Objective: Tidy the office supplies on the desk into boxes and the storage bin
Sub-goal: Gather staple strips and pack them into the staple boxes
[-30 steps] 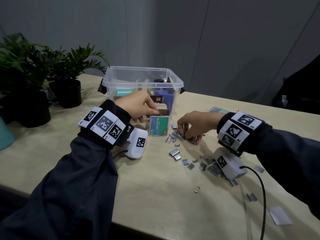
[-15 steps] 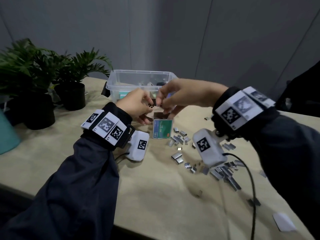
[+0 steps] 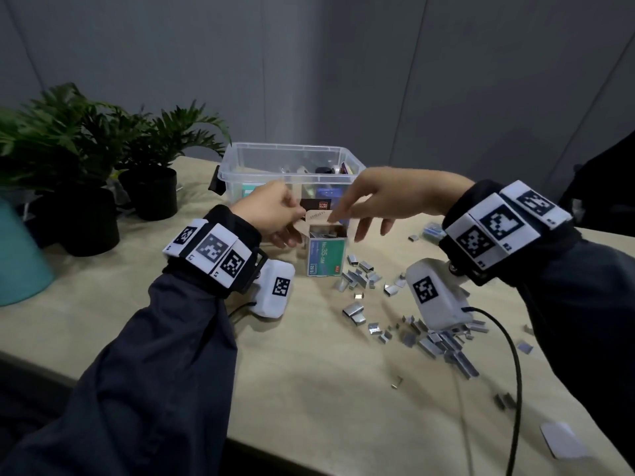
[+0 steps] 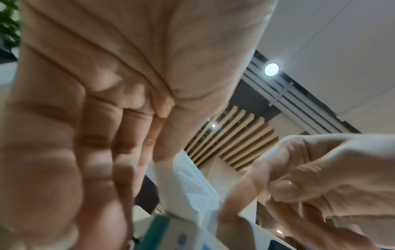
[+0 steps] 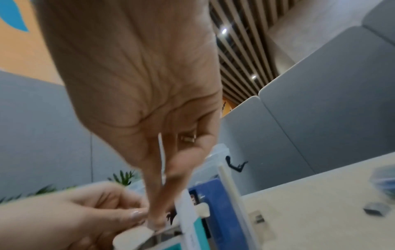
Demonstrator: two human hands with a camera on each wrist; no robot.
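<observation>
Right hand [image 3: 385,197] lowered since before, fingers now spread over staple box [image 3: 326,255], left hand [image 3: 271,214] still pinching flap [image 3: 318,218]

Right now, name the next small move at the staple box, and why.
Probably send the right hand back down for another pinch of loose staples: the staple box stands open, the left hand holds its flap back, and many staples lie on the desk.
</observation>
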